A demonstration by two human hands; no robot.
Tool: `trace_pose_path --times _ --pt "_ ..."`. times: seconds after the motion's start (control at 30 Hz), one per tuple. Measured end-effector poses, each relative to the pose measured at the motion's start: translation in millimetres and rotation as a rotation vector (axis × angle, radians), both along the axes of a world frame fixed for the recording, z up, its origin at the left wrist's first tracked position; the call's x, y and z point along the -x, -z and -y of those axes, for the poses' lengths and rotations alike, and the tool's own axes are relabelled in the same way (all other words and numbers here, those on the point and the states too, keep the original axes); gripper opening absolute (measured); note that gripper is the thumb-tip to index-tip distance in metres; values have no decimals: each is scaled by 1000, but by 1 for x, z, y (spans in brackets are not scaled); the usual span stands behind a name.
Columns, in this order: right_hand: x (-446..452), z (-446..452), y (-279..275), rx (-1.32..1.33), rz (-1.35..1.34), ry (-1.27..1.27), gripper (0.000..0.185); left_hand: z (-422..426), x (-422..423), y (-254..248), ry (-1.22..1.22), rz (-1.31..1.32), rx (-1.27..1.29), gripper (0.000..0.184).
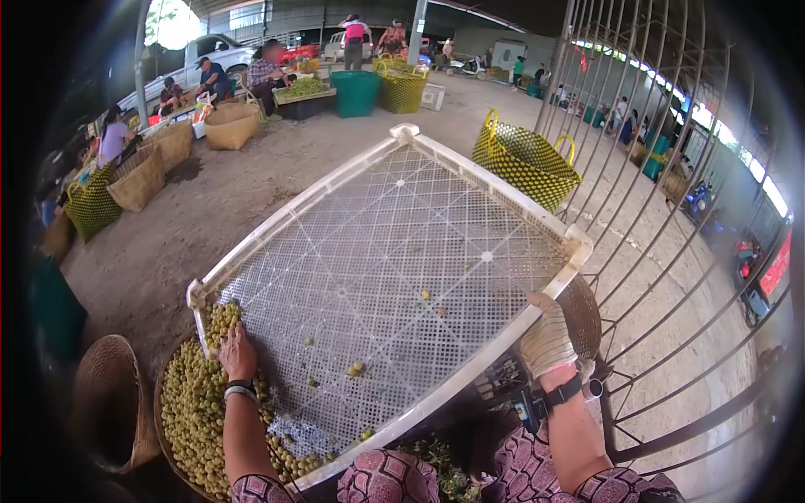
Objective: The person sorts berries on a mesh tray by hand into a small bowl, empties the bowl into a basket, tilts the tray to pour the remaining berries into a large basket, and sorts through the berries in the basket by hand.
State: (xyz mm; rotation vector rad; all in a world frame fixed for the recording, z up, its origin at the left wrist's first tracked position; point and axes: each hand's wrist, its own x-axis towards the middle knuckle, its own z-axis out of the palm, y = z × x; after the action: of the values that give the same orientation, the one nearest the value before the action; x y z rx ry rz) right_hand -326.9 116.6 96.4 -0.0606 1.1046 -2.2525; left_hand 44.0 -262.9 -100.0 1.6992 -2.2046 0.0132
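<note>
A large white mesh tray (402, 226) lies tilted in front of me, its left corner low over a round basket (161, 419) heaped with small round yellow-green fruits (197, 402). My right hand (547, 337), in a pale striped glove, grips the tray's right rim. Bare and with fingers stretched out, my left hand (237, 352) touches fruits at the tray's lower left edge. A few loose fruits (356, 369) are scattered on the mesh. Both wrists wear dark bands.
A tall woven basket (113, 402) stands at left. Metal bars (662, 226) rise along the right. Beyond the tray is a yellow-black basket (524, 159). Farther back are a green tub (354, 92), woven baskets (233, 126), seated people and a pickup truck (197, 63).
</note>
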Motion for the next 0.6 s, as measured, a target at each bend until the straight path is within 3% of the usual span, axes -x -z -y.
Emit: trace_pose_path --times 0.13,0.23,0.27,0.3,0.33,0.4,0.43,0.5,0.53,0.6 --pt "-1 0 -2 -26 -22 17 22 -22 -24 -25 -28 288 -84 36" --pt "7 -3 1 22 170 39 24 3 -50 7 -92 447 -169 36" --pt "26 -9 29 -111 -307 73 26 3 -56 14 -29 447 -100 29" --pt "28 -15 37 -496 -925 59 30 3 -63 23 32 449 -29 24" --pt "29 -22 44 -894 -1489 275 34 -9 -60 8 -14 537 -37 17" --pt "38 -15 44 -633 -1030 -24 40 -17 -68 2 19 462 85 13" --pt "39 -13 42 -614 -1034 -20 39 -22 -71 -2 37 426 145 12" --pt "31 -2 19 -151 -201 -118 41 -23 -80 -6 -88 357 -1 17" --pt "28 -1 11 -107 -20 -113 43 -32 -79 -23 -124 351 -81 22" --pt "27 -1 13 -100 -18 -116 43 -47 -90 -38 -202 320 -213 27"
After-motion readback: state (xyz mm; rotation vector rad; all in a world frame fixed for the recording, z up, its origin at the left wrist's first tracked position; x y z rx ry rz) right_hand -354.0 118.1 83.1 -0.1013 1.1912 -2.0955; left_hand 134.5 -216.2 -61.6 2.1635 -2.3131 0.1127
